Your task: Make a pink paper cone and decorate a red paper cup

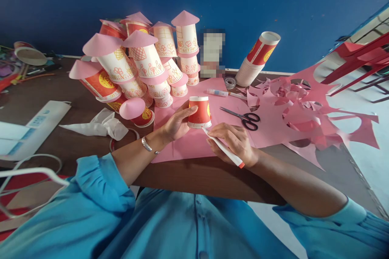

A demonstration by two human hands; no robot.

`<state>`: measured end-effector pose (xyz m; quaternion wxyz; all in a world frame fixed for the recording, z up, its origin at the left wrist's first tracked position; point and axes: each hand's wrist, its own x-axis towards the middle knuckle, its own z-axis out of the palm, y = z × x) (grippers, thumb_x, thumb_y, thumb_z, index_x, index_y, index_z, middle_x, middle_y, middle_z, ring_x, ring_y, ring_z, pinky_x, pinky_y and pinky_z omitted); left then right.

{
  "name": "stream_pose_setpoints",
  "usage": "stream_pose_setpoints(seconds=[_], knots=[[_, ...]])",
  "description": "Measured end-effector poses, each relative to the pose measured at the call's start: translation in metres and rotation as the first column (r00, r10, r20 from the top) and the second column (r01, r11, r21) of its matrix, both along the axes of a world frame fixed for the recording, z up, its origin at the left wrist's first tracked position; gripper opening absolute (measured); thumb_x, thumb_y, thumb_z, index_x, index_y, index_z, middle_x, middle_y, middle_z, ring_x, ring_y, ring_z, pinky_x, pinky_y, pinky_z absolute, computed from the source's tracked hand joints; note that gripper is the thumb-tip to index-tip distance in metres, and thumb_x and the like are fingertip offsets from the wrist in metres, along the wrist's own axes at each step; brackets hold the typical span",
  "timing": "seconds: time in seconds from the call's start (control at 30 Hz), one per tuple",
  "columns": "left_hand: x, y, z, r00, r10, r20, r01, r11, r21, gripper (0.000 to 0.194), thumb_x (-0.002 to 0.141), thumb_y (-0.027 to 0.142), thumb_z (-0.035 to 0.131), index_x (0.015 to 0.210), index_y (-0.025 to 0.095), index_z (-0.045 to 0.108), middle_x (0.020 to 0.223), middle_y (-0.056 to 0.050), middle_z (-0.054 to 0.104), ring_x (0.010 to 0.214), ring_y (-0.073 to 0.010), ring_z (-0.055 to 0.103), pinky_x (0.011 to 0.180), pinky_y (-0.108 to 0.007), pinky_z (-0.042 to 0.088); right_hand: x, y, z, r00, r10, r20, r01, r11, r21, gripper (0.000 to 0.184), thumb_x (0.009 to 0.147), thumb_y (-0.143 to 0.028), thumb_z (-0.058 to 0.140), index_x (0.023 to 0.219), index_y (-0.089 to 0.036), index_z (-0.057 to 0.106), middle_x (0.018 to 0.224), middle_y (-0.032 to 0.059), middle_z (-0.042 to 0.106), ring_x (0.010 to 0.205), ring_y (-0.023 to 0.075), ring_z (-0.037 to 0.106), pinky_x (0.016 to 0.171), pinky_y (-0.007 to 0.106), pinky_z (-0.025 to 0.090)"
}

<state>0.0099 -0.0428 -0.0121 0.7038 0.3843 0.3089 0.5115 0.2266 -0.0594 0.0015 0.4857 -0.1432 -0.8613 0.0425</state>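
A: State of the grip?

B: The left hand [179, 123] is closed around one side of a red paper cup [200, 106], thumb across its front. The cup is inverted, rim lowermost, over a pink paper sheet [185, 147]; whether it rests there, I cannot tell. The right hand [232, 141] is pinched on a white marker [226, 151], orange end toward the body.

A: And the tip?

B: At the cup's rim. Contact cannot be confirmed.

A: Recommendations for the pen work?

B: In my judgement: brace the cup without denting its wall, make short, light strokes, and turn the cup rather than twist the pen wrist. Fingertips should avoid fresh marks.

A: Surroundings?

B: Scissors [244, 117] lie just beyond the right hand. Cone-roofed cup towers [147, 60] stand behind, leftward; a leaning cup stack [251, 71] and paper scraps [306, 119] occupy the right.
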Motion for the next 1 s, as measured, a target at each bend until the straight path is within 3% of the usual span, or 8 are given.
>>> stream_pose_setpoints(seconds=[0.2, 0.43, 0.73, 1.0], knots=[[-0.002, 0.003, -0.004, 0.995, 0.029, 0.093, -0.023, 0.998, -0.06, 0.041, 0.09, 0.051, 0.083, 0.115, 0.018, 0.08, 0.114, -0.014, 0.084, 0.113, -0.0362, 0.079, 0.104, -0.053, 0.064, 0.001, 0.004, -0.009, 1.0, 0.002, 0.001, -0.002, 1.0, 0.031, 0.024, 0.105, -0.017, 0.067, 0.129, -0.023, 0.063, 0.091, 0.0042, 0.081, 0.078, 0.0207, 0.081, 0.066, 0.029, 0.063], [-0.007, 0.006, -0.004, 0.982, 0.024, 0.19, 0.002, 0.991, -0.135, 0.046, 0.091, 0.046, 0.079, 0.125, 0.015, 0.078, 0.121, -0.015, 0.086, 0.102, -0.0339, 0.083, 0.099, -0.051, 0.064, 0.005, 0.008, -0.011, 1.0, -0.012, 0.019, 0.011, 0.998, 0.067, 0.03, 0.108, -0.019, 0.067, 0.137, -0.019, 0.061, 0.101, 0.0088, 0.082, 0.09, 0.022, 0.083, 0.07, 0.029, 0.066], [-0.004, 0.009, -0.007, 0.992, -0.009, 0.128, 0.019, 0.997, -0.078, 0.052, 0.091, 0.057, 0.084, 0.119, 0.014, 0.078, 0.108, -0.014, 0.085, 0.1, -0.0307, 0.082, 0.088, -0.041, 0.062, 0.007, 0.009, -0.014, 1.0, 0.004, 0.028, -0.005, 1.0, 0.031, 0.039, 0.106, -0.02, 0.073, 0.143, -0.019, 0.061, 0.104, 0.0097, 0.083, 0.093, 0.0234, 0.083, 0.075, 0.031, 0.068], [-0.004, 0.01, -0.008, 0.993, -0.02, 0.119, 0.029, 0.997, -0.077, 0.047, 0.087, 0.057, 0.09, 0.111, 0.018, 0.076, 0.103, -0.008, 0.083, 0.097, -0.0272, 0.079, 0.086, -0.04, 0.063, 0.006, 0.011, -0.014, 1.0, 0.007, 0.017, -0.007, 1.0, 0.027, 0.03, 0.109, -0.02, 0.069, 0.138, -0.019, 0.063, 0.103, 0.0089, 0.082, 0.092, 0.0221, 0.083, 0.072, 0.03, 0.067]])
